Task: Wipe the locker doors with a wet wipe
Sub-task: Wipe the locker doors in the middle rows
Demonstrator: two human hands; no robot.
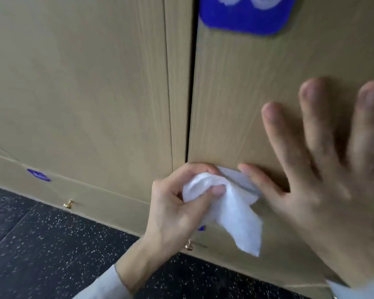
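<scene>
Light wooden locker doors fill the view, with a dark gap between the left door (78,83) and the right door (235,93). My left hand (177,203) grips a crumpled white wet wipe (231,208) at the lower left corner of the right door, and a loose tail of the wipe hangs down. My right hand (324,169) is blurred, its fingers spread and straight against the front of the right door, the thumb close to the wipe. A blue number sticker (246,14) sits at the top of that door.
Below are lower lockers with small brass knobs (68,204) (189,246) and small blue stickers (39,175). A dark speckled floor (41,244) lies at the bottom left.
</scene>
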